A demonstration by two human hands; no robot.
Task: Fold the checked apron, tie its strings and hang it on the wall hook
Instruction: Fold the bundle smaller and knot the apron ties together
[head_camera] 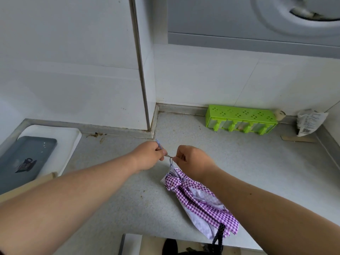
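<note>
Purple-checked apron, one, folded on counter. Two hands: left hand and right hand each pinch its string, apron at 5 o'clock.

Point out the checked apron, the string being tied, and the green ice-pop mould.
checked apron (195, 197), head view, on the purple gingham bundle.
string (169, 158), head view, on the taut stretch between both hands.
green ice-pop mould (241, 115), head view, on its perforated top.
</note>
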